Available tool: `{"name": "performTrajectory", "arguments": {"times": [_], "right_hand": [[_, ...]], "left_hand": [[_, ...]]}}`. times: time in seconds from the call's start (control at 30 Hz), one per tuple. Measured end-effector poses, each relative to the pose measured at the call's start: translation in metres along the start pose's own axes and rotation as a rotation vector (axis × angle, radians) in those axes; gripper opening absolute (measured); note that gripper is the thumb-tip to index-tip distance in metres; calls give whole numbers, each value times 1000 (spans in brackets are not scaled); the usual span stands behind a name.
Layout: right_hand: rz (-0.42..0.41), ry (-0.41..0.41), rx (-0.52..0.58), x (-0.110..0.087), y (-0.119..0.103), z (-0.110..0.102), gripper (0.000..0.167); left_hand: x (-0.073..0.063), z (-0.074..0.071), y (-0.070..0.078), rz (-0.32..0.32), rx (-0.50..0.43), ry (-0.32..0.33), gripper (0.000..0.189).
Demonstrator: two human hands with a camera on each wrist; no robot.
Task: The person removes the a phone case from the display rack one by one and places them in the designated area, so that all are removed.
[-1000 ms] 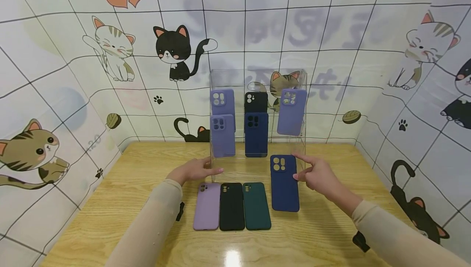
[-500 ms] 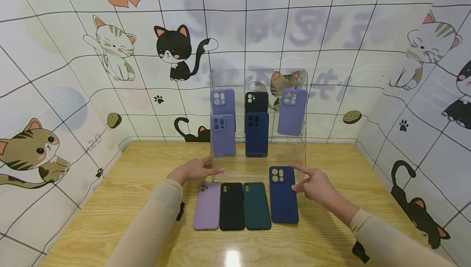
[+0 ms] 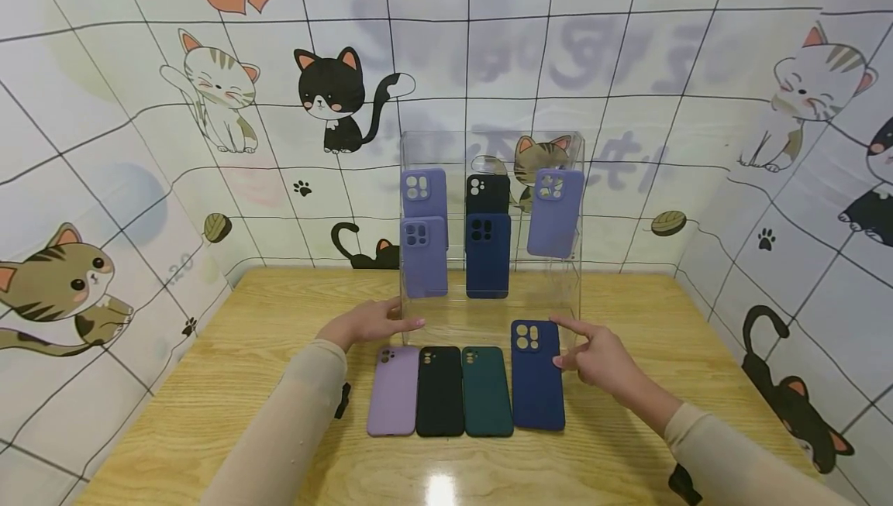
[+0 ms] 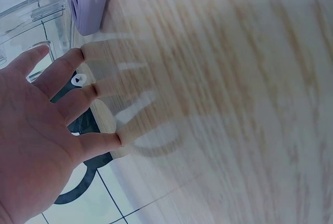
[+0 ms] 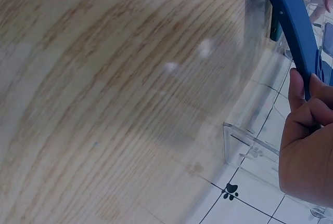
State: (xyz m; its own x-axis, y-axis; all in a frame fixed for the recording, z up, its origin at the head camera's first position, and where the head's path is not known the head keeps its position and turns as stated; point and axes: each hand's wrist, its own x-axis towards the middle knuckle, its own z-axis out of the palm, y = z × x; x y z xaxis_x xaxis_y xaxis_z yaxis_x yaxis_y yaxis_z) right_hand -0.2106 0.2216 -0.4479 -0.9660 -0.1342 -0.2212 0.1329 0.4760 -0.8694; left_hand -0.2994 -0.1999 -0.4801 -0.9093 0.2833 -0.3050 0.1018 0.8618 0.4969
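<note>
My right hand (image 3: pixel 603 357) holds a navy phone case (image 3: pixel 537 382) by its upper right corner, index finger at the top edge and thumb at the side. In the right wrist view the fingers (image 5: pixel 296 91) pinch the end of this case (image 5: pixel 294 16). Left of it, a lilac case (image 3: pixel 393 394), a black case (image 3: pixel 439 394) and a dark green case (image 3: pixel 487 394) lie in a row on the wooden table. My left hand (image 3: pixel 368 321) rests at the lower left of a clear stand (image 3: pixel 453 320), its fingers (image 4: pixel 101 141) spread and holding nothing.
The clear tiered stand bears several cases: upper lavender (image 3: pixel 424 196), lower lavender (image 3: pixel 424 266), black (image 3: pixel 487 194), navy (image 3: pixel 487 266) and a slanted lavender one (image 3: pixel 556 215) at the right. A cat-print sheet (image 3: pixel 279 196) surrounds the table.
My right hand has drawn the navy case toward me, down beside the dark green case. The left hand and the other cases have stayed put.
</note>
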Motion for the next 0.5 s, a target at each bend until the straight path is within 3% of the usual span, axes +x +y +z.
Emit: {"name": "performTrajectory", "arguments": {"times": [0.5], "right_hand": [[-53,-15,-64,-2,17,4,74]], "left_hand": [[-1,0,0,9,0,2,116]]}}
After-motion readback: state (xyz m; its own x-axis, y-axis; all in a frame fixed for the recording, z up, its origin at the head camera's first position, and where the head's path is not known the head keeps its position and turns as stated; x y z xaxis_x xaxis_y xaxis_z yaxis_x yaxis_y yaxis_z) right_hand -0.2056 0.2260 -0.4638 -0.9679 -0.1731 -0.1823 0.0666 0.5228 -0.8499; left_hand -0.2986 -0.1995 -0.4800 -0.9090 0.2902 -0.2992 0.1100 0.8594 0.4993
